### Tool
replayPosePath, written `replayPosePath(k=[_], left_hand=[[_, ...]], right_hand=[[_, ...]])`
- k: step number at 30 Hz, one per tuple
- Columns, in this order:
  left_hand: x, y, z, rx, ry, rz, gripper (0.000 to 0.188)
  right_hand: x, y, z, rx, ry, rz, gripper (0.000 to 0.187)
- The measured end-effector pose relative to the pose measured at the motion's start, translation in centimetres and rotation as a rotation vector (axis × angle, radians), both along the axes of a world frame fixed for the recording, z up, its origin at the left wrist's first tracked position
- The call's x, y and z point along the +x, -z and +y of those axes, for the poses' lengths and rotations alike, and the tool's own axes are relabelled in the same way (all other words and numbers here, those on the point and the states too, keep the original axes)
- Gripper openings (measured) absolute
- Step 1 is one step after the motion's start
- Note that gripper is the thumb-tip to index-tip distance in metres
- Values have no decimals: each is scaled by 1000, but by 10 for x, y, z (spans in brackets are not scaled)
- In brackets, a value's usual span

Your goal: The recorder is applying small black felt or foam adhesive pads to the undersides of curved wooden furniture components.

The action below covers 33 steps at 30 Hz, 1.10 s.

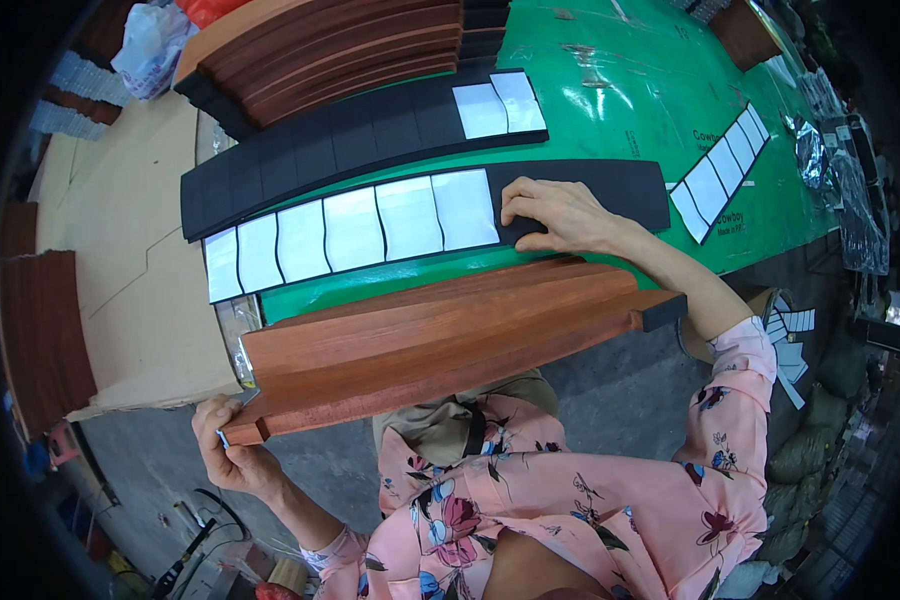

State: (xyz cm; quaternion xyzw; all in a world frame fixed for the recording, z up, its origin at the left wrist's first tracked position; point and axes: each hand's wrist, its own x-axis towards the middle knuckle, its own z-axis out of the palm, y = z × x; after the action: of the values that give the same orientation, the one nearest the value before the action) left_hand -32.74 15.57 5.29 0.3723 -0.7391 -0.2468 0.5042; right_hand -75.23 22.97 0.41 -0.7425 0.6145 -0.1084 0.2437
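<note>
A long reddish-brown wood-look moulding (440, 345) lies tilted across my front, along the green table edge. My left hand (232, 445) is closed around its left end, with a small pale-blue bit showing at the fingertips. A black pad (663, 312) covers the moulding's right end. Beyond it lies a black strip (625, 190) of pads, its left part showing a row of white backing pieces (355, 225). My right hand (555, 215) rests on that strip, fingers curled and pressed to the black beside the last white piece; its fingertips are partly hidden.
A second black strip (340, 150) lies behind, with white pieces at its right end. Stacked brown mouldings (340, 55) stand at the back. A small white-and-black strip (720, 175) lies on the green tabletop (610, 90). Brown cardboard (135, 250) covers the left side.
</note>
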Motion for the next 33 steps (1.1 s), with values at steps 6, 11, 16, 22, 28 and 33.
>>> replayPosePath(k=[6,11,16,22,28,33], left_hand=[[-2,-1,-1,-7,-9,-8,52],[-2,-2,0,-13,-22,-23,52],[-1,-1,-1,-25,-14,-34,51],[0,-1,-1,-19,-17,-10,51],[8,1,0,22,47,-17,49],[-2,-3,0,-26,-30,-45,51]], right_hand=[[8,2,0,-13,21,54,27],[10,-2,0,56,79,54,25],[9,-1,0,105,135,-67,19],[-10,16,-2,208,212,-344,22],[3,6,-1,24,112,-53,25],[5,6,-5,-13,34,47,25]])
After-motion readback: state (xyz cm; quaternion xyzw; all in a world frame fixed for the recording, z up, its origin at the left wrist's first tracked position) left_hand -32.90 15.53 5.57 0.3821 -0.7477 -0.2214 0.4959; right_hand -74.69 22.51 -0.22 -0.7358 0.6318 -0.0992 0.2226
